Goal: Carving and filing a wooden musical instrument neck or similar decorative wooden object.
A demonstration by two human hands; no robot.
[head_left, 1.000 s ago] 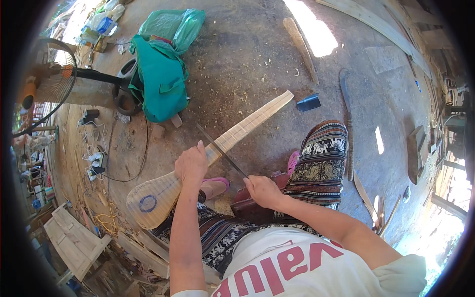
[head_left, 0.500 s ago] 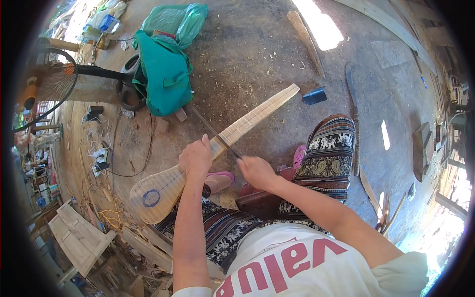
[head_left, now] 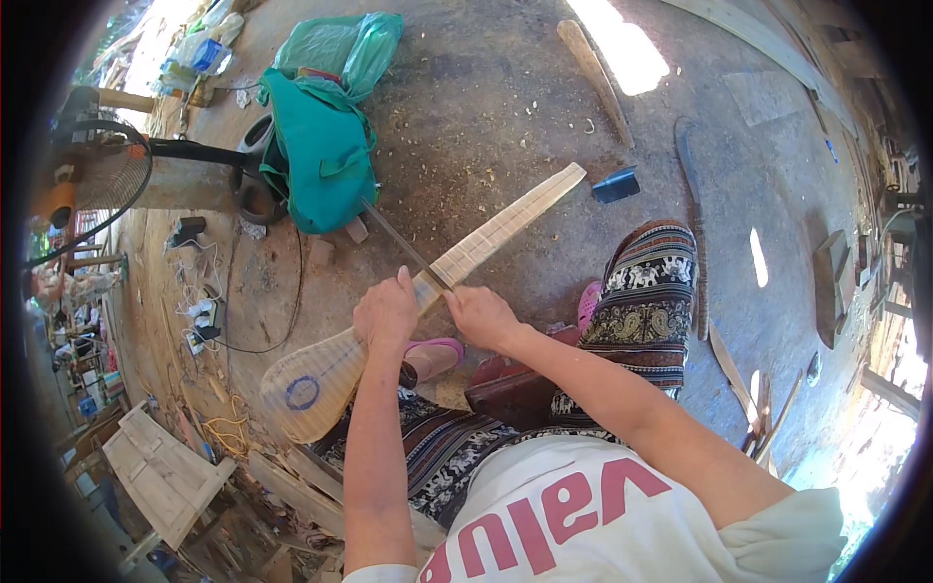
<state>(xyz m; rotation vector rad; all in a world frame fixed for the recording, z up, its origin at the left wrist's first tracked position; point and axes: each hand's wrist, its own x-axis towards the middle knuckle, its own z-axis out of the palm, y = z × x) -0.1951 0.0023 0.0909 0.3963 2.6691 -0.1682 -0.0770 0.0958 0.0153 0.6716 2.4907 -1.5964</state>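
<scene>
right hand (head_left: pixel 483 316) on tool (head_left: pixel 401 239), bag (head_left: pixel 321 146) beyond

The fisheye camera sat on the person's head, close above the near shirt (head_left: pixel 607 496), and faced down past the left hand (head_left: pixel 386 311) and right hand (head_left: pixel 483 318) to the far floor (head_left: pixel 486 107), its wide sweep reaching the fan (head_left: pixel 119 160) at left.

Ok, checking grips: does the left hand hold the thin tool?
No, the left hand grips the wooden piece, the right hand the tool.
</scene>
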